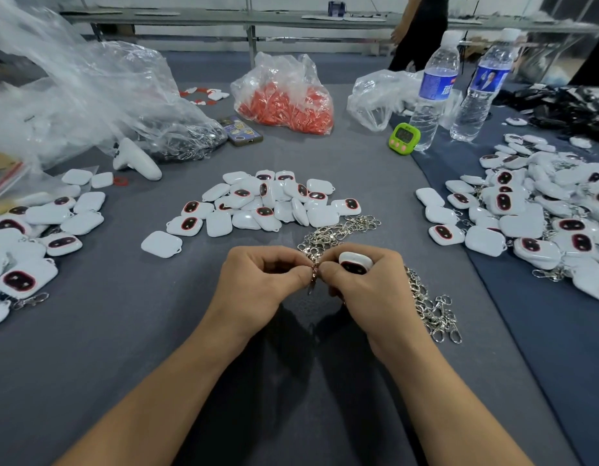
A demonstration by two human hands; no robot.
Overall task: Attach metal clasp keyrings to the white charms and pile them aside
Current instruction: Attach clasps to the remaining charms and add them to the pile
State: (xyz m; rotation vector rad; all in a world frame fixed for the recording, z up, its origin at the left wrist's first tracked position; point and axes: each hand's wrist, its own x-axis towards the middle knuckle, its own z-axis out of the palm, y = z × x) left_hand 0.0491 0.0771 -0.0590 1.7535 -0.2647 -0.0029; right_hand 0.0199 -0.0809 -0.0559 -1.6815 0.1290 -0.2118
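Grey cloth tabletop [123,331], head view looking forward and down. Near centre, held just above the cloth: one white charm [354,262], dark face toward the camera, gripped in the curled fingers of the right hand [362,287]. Pinched between thumb and forefinger tips of the left hand [257,280], and met by the right thumb: a metal clasp keyring [313,275], hanging down between the two hands, close against the charm's edge; joined or not, cannot tell. Other left fingers curled inward. Directly behind the hands and trailing down past the right wrist: loose heap of clasps [432,314], partly hidden by the right hand. Beyond that: central pile of charms [267,203], no clasps seen on them. Far left: left charm pile [32,237], at least one with a clasp attached. Far right, on a darker blue cloth [459,169]: right charm pile [543,213], larger, clasps showing among the pieces. Further back, left to right: big clear plastic bag [89,95] with metal pieces at its mouth, white handheld controller [136,159] at its foot, phone [241,131] lying flat, bag of red parts [284,99], crumpled clear bag [375,95], green timer [404,137] upright, two water bottles [432,92] [481,89] standing just beside it. Black items [567,109] heaped at the far right edge. Standing person [422,28] in dark clothes by the benches at the back.
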